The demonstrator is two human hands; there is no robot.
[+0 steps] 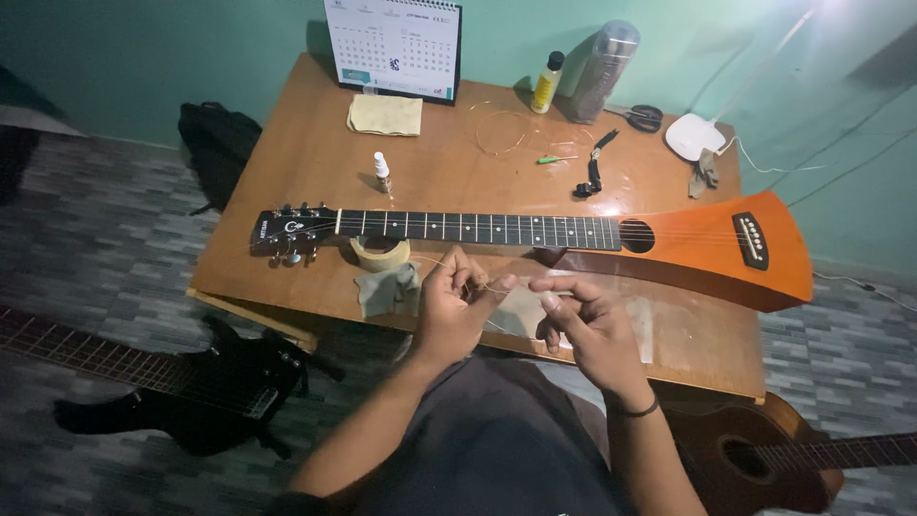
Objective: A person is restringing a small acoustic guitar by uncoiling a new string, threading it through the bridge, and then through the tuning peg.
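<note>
Pinched between thumb and forefinger of the left hand (457,298) is a thin guitar string (485,287); that grip is closed on the wire just above the near edge of the table (287,191). The right hand (585,320) is held just beside it, fingers curled and partly spread, fingertips close to the string's end; whether the wire is actually touched there cannot be told. Both hands are kept in front of the small orange travel guitar (726,244), which is laid flat across the table with its headstock (287,232) to the left, so the neck is within easy reach. A roll of tape (380,254) and a grey cloth (387,287) are set close under the neck, near the left hand. Further back lie a coiled string (501,132), a small dropper bottle (382,172), a yellow bottle (546,82), scissors (642,117) and a desk calendar (394,48). A black electric guitar (172,382) rests on the floor to the left, a brown guitar (764,454) to the right.
</note>
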